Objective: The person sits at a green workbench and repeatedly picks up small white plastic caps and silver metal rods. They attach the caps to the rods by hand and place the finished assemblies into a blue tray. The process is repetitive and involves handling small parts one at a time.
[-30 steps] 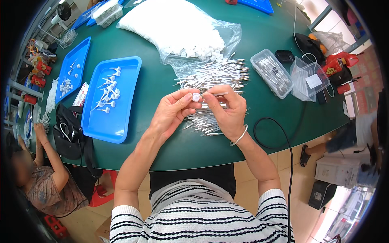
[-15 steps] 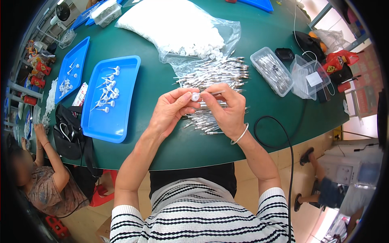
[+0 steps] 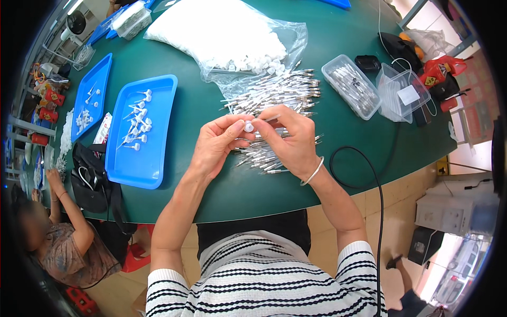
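Above the green table, my left hand pinches a cap, my right hand a rod, both over the rod pile. A blue tray lies leftward; farther left is a co-worker; tiled floor shows below.

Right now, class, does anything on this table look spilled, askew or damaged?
Mainly the rods: they lie loose on the table at uneven angles, while similar ones sit in a box. No damage is clear at this size.
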